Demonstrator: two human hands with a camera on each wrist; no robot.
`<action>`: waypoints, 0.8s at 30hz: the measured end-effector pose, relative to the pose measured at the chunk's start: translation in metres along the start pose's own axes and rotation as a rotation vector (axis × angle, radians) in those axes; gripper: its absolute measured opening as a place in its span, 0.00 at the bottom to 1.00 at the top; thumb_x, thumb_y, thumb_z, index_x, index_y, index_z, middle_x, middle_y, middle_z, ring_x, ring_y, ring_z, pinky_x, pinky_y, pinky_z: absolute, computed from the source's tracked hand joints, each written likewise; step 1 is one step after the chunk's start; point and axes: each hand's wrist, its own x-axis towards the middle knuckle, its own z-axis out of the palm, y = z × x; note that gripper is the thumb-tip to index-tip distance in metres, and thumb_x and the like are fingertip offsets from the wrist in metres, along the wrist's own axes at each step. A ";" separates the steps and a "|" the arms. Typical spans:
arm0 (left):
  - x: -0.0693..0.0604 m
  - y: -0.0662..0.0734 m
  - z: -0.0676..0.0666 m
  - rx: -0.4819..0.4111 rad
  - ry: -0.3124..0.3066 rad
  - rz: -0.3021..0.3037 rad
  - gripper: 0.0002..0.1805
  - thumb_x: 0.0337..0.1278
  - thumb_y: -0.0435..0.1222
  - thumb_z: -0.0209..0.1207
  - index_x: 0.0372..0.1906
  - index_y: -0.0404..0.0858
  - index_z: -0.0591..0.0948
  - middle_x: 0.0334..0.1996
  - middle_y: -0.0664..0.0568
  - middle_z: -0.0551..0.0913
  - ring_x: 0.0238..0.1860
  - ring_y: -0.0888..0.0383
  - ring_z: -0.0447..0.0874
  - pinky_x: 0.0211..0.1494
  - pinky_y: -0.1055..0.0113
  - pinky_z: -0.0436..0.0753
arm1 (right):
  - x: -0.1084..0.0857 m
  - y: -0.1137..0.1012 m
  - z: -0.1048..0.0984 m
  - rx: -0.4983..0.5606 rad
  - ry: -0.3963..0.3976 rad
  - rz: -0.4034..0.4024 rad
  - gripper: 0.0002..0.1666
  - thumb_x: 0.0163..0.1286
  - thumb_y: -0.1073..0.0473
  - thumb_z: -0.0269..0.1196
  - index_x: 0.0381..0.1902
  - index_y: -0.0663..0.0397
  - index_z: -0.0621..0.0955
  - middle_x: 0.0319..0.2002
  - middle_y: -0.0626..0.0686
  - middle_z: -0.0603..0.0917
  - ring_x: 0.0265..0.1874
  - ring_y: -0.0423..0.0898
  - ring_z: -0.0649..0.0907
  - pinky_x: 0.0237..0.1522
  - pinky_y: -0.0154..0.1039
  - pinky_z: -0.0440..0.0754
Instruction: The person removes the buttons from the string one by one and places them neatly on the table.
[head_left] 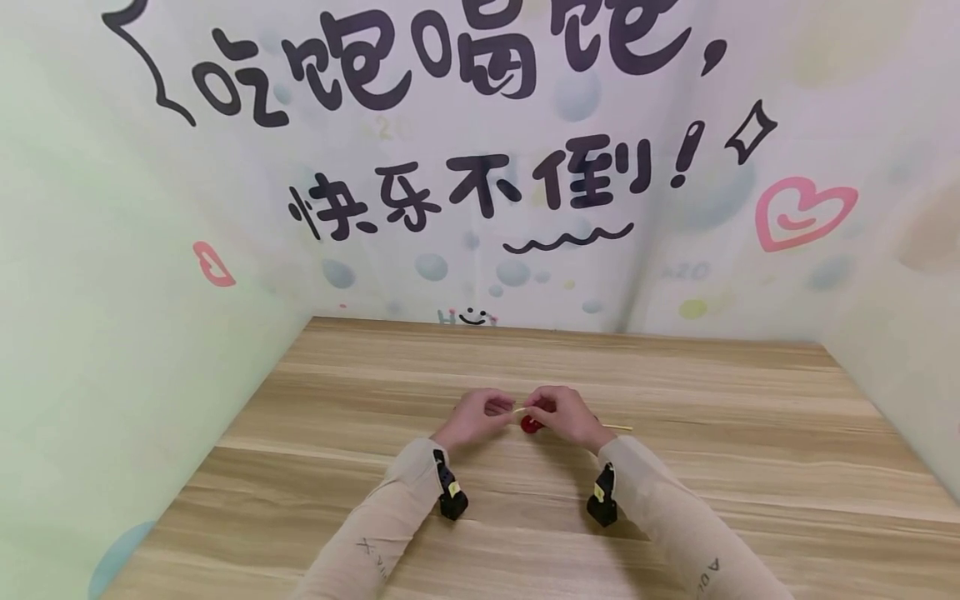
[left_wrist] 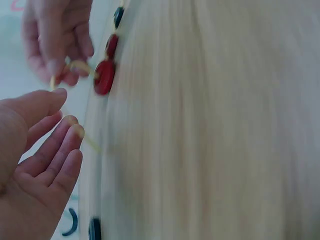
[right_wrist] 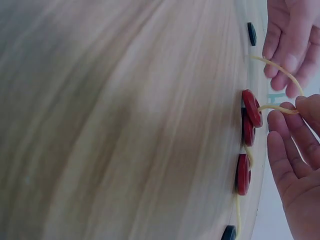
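A thin yellow string point(right_wrist: 272, 107) runs through several round buttons on the table. My right hand point(head_left: 567, 414) pinches it between thumb and fingertips, just beside a red button point(right_wrist: 253, 108). More red buttons point(right_wrist: 243, 174) sit behind that one, and farther along the string is a dark button point(right_wrist: 229, 233). The string's other part arcs past my left hand point(head_left: 480, 417), whose thumb and fingers point(left_wrist: 70, 145) are apart, close to it. Whether the left fingertips touch the string is hard to tell. In the head view my right hand partly hides the buttons.
Another dark button point(left_wrist: 95, 229) lies on the wooden table point(head_left: 525, 533) by my left hand. A printed cloth wall point(head_left: 420, 292) stands behind the table. Each wrist wears a small black camera point(head_left: 452, 500).
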 end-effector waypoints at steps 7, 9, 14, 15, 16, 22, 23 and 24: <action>0.003 0.008 0.008 0.084 0.108 0.036 0.07 0.52 0.36 0.59 0.32 0.36 0.83 0.29 0.53 0.82 0.29 0.63 0.77 0.33 0.72 0.75 | 0.002 -0.003 0.002 -0.019 0.029 -0.002 0.03 0.60 0.65 0.59 0.32 0.57 0.80 0.30 0.50 0.81 0.29 0.42 0.80 0.30 0.34 0.77; 0.003 0.011 0.009 0.092 0.132 0.030 0.07 0.53 0.37 0.58 0.32 0.38 0.84 0.29 0.54 0.82 0.29 0.64 0.76 0.33 0.72 0.74 | 0.002 -0.002 0.002 -0.020 0.037 -0.003 0.02 0.60 0.65 0.59 0.31 0.57 0.79 0.29 0.50 0.82 0.28 0.42 0.79 0.30 0.34 0.77; 0.003 0.017 0.008 0.083 0.173 0.024 0.08 0.53 0.37 0.58 0.33 0.38 0.83 0.27 0.55 0.82 0.28 0.65 0.76 0.32 0.73 0.74 | 0.003 0.001 0.004 -0.021 0.025 -0.021 0.03 0.59 0.66 0.60 0.32 0.58 0.80 0.30 0.51 0.82 0.29 0.41 0.79 0.30 0.33 0.77; 0.003 0.018 0.008 0.084 0.182 0.023 0.07 0.53 0.37 0.58 0.33 0.38 0.83 0.27 0.55 0.82 0.28 0.66 0.76 0.32 0.74 0.74 | 0.003 0.002 0.004 -0.025 0.022 -0.023 0.03 0.59 0.66 0.60 0.32 0.58 0.80 0.31 0.51 0.82 0.30 0.42 0.79 0.30 0.33 0.77; 0.003 0.019 0.008 0.084 0.189 0.022 0.07 0.53 0.37 0.58 0.33 0.38 0.83 0.27 0.55 0.82 0.27 0.66 0.76 0.31 0.74 0.75 | 0.004 0.002 0.005 -0.027 0.019 -0.023 0.03 0.59 0.67 0.60 0.33 0.59 0.80 0.31 0.51 0.82 0.30 0.42 0.79 0.31 0.33 0.77; 0.001 0.021 0.005 0.092 0.208 0.032 0.07 0.52 0.37 0.59 0.32 0.38 0.83 0.27 0.54 0.82 0.27 0.65 0.77 0.31 0.74 0.75 | 0.004 0.002 0.006 -0.045 0.015 -0.026 0.04 0.58 0.68 0.60 0.33 0.62 0.79 0.30 0.52 0.82 0.30 0.43 0.79 0.32 0.35 0.77; 0.001 0.020 0.003 0.096 0.204 0.037 0.07 0.52 0.36 0.59 0.32 0.37 0.83 0.27 0.53 0.82 0.27 0.64 0.77 0.31 0.74 0.75 | 0.004 0.002 0.005 -0.042 0.018 -0.025 0.04 0.58 0.68 0.60 0.33 0.62 0.79 0.29 0.52 0.82 0.29 0.43 0.79 0.31 0.35 0.77; 0.001 0.020 0.002 0.096 0.197 0.040 0.07 0.52 0.35 0.59 0.33 0.36 0.82 0.28 0.52 0.82 0.28 0.63 0.77 0.32 0.75 0.75 | 0.003 0.002 0.005 -0.040 0.024 -0.026 0.04 0.57 0.68 0.60 0.32 0.62 0.78 0.29 0.52 0.81 0.29 0.43 0.79 0.31 0.35 0.77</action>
